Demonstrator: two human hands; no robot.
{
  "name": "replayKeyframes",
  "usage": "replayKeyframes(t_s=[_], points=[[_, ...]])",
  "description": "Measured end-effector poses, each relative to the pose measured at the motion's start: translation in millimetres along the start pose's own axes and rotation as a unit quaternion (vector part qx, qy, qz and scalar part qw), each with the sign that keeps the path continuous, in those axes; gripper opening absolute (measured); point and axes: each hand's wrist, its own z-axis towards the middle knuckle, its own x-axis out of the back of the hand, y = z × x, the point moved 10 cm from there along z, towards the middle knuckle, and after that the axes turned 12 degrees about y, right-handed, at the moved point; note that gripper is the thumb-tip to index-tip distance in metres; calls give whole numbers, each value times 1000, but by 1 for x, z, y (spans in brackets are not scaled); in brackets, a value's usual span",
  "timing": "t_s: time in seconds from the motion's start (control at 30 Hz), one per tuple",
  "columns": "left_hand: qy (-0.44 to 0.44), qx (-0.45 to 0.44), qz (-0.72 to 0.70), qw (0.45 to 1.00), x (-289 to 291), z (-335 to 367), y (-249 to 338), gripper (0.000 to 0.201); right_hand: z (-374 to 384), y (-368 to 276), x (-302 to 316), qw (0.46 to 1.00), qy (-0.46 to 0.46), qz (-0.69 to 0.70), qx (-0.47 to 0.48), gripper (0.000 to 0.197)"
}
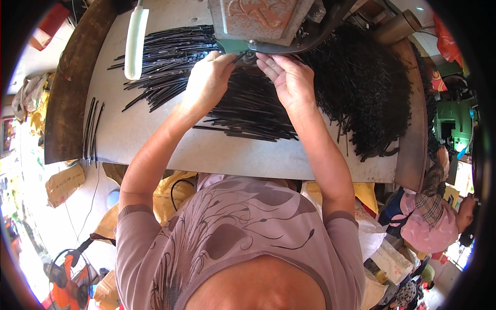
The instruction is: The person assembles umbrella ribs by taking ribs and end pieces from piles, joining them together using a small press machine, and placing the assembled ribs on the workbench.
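Note:
My left hand (209,80) is closed in a pinch on a thin black strip (241,56), right under the metal press head (258,20). The strip's end points at a small round metal die (249,56) below the press. On the other side of that die is my right hand (290,78), its fingers stretched out and fingertips close to the die; I see nothing held in it. Beneath and left of my hands lie rows of black strips (170,62), with another bunch (253,106) between my forearms. Whether the strip touches the die I cannot tell.
A large heap of black strips (361,88) covers the table's right side. Several single strips (93,129) lie at the left beside a raised brown board (72,93). A white handle (136,46) hangs at the upper left. Another person (429,222) is at the right.

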Motion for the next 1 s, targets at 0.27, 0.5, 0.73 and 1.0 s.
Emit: replayKeyframes(t_s=[0.27, 0.5, 0.73, 1.0], points=[[0, -2, -1, 1000, 2, 0, 2, 18, 0, -1, -2, 1000, -11, 0, 16, 14], [4, -7, -4, 1000, 1, 1, 4, 18, -1, -2, -4, 1000, -12, -6, 24, 14], [14, -65, 68, 995, 3, -5, 13, 20, -2, -2, -4, 999, -13, -17, 31, 15], [-65, -127, 48, 989, 12, 0, 7, 21, -3, -12, 6, 999, -10, -34, 12, 14]])
